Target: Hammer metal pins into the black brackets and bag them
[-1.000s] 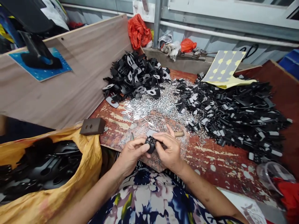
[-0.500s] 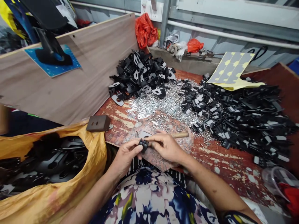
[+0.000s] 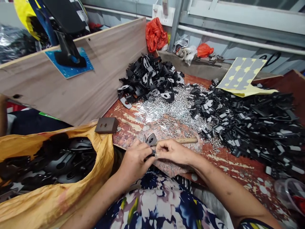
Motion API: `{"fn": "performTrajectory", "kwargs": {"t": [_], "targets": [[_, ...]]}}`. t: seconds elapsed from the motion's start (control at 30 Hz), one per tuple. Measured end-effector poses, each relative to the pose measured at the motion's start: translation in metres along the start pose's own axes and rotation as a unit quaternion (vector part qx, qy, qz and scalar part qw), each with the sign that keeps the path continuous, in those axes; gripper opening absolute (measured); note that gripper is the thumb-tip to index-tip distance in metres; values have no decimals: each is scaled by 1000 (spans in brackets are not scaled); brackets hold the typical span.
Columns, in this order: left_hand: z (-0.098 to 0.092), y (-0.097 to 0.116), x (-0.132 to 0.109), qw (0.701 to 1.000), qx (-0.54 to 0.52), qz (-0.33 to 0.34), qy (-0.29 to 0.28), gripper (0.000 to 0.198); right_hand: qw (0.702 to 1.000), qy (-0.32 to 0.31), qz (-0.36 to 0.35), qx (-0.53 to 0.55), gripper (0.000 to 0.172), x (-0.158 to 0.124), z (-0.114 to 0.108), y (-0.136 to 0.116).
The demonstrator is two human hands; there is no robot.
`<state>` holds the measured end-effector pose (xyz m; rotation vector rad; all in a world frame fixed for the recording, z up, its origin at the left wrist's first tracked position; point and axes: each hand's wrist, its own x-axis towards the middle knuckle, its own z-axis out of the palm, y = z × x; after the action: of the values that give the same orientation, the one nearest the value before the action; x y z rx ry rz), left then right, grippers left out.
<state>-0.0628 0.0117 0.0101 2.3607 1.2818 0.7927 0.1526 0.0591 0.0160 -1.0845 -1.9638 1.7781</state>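
Note:
My left hand (image 3: 137, 157) is closed around a small black plastic part (image 3: 150, 154), mostly covered by the fingers. Against the part's right end, the thumb and forefinger of my right hand (image 3: 175, 151) are pinched together; what they hold is too small to make out. Just beyond my fingers, a black piece with a hole (image 3: 151, 139) rests on a speckled stone slab (image 3: 172, 167). A wooden handle (image 3: 187, 140) lies across the slab behind my right hand. Loose metal pins (image 3: 164, 109) are heaped farther back.
Black plastic clips are piled at back left (image 3: 149, 79) and right (image 3: 257, 117). A yellow sack (image 3: 105, 152) of black parts hangs open at left, beside a brown block (image 3: 106, 125). A wooden board (image 3: 107, 60) walls the left side. A sticker sheet (image 3: 241, 73) tops the right pile.
My left hand has turned over, with its back now upward, and the black part has lowered toward the slab. My right fingers have come into a pinch at its end. The camera view has shifted slightly left.

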Motion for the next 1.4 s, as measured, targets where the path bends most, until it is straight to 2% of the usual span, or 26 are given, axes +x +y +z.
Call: {"fn": "performTrajectory", "kwargs": {"t": [0.07,0.13,0.27,0.3,0.37,0.4,0.43,0.5,0.53,0.6,0.67,0.73,0.83,0.9,0.97,1.03,1.13,1.23,1.4], "targets": [[2,5,-2,1000,-2,2,-13,27,999,-27,19,39,16,0,2,2],[4,8,-6,1000,-4,-15,-11,25,998,-50,32,27,14,4,2,1],[5,8,-13,998,-24,-63,-4,26,989,-94,32,-106,12,19,-7,-8],[4,6,-14,996,-40,-79,2,28,987,-82,21,-136,13,24,-11,-10],[2,0,-16,987,-99,-124,28,30,972,-5,-19,-235,12,37,-21,-13],[0,-3,-16,977,-140,-152,44,31,947,37,-48,-316,11,44,-25,-13],[-1,-6,-16,963,-189,-183,55,31,907,65,-80,-408,16,51,-28,-12],[-2,-11,-16,917,-303,-252,60,30,818,62,-138,-555,33,64,-32,-8],[-1,-13,-16,884,-362,-288,59,31,791,43,-155,-590,36,70,-33,-5],[1,-15,-16,806,-470,-352,74,37,773,39,-161,-613,25,78,-34,-1],[3,-16,-15,738,-546,-384,103,43,784,74,-141,-600,16,81,-36,1],[4,-16,-13,695,-593,-386,125,42,812,126,-119,-558,23,78,-39,-1],[4,-16,-10,660,-641,-368,135,35,866,214,-126,-435,20,56,-38,-10],[5,-15,-8,645,-664,-354,133,29,911,254,-142,-292,15,35,-27,-19],[5,-14,-5,634,-681,-342,131,25,939,271,-155,-145,10,17,-9,-26],[7,-11,-2,624,-694,-334,137,25,942,273,-176,-88,7,6,9,-30],[10,-4,3,606,-703,-338,154,31,915,301,-249,-96,6,6,28,-27],[14,2,7,599,-705,-347,156,34,887,329,-300,-119,9,14,35,-21],[20,5,4,584,-713,-354,160,32,863,363,-303,-177,10,13,37,-19]]}}
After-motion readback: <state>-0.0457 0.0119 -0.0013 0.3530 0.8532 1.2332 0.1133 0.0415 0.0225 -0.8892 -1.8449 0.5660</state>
